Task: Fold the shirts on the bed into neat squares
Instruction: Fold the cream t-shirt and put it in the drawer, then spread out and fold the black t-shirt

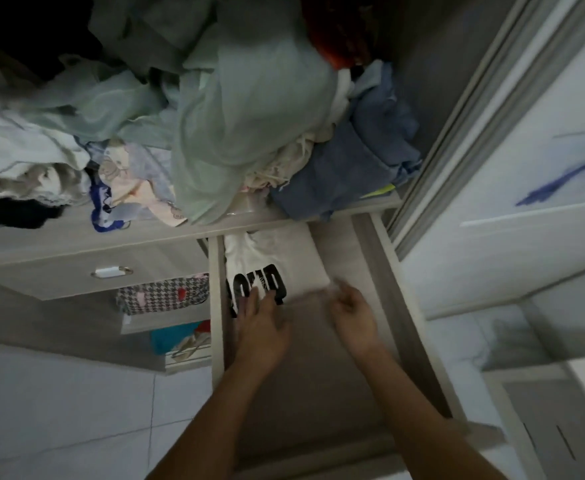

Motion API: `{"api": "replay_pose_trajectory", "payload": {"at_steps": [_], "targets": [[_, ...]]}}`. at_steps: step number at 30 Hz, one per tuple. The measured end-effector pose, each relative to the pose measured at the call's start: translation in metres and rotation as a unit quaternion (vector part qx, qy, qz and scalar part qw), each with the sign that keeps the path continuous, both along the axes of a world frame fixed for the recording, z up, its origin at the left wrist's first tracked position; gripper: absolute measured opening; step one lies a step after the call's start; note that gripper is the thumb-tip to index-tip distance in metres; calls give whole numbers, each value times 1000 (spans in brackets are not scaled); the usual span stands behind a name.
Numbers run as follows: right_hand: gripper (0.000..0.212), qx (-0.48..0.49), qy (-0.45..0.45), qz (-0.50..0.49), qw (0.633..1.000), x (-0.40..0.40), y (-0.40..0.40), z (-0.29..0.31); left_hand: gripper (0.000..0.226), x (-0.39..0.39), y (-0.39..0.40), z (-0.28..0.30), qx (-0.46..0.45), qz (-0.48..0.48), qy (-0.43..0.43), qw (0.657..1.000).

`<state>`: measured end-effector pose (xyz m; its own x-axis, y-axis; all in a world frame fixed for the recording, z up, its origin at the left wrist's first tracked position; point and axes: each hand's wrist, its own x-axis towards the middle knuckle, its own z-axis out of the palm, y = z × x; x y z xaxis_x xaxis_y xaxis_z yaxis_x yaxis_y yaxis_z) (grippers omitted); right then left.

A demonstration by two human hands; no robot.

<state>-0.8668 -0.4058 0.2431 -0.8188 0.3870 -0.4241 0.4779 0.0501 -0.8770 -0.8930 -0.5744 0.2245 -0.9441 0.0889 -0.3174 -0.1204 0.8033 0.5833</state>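
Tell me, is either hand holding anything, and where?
Nothing is clearly held. The left hand rests with straight fingers on the white shirt in the drawer; the right hand is blurred beside it.

You look at a drawer of pale matt wood-grain board. In it lies a white shirt of smooth matt cloth with black print. Above the drawer, a pile of thin pale green cloth and coarser blue cloth. Left of the drawer, a glossy metal-and-white handle. Below the drawer, smooth glossy floor tiles.
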Motion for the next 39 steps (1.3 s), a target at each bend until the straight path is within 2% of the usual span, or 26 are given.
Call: {"api": "replay_pose_trajectory", "payload": {"at_steps": [2,5,9,12,15,21,28,31,39], "targets": [[50,-15,26,-38,999,20,1,19,56,6,6,14,92,14,14,996],[45,-22,73,-103,992,54,7,51,40,22,35,44,253,1,20,967],[39,-14,136,-208,969,118,27,86,35,60,97,83,411,-89,-14,907],[38,4,171,-309,936,179,50,103,40,105,140,98,467,-169,-60,866],[38,34,180,-398,899,253,74,110,41,159,179,102,465,-244,-105,845],[37,57,186,-554,810,411,97,101,39,286,242,100,406,-375,-159,818],[37,58,176,-644,742,577,109,72,39,460,294,86,396,-433,-259,767],[38,56,172,-688,703,632,109,64,33,520,309,80,384,-476,-301,732],[38,80,156,-775,608,729,128,39,30,637,364,58,282,-606,-325,669]]}}
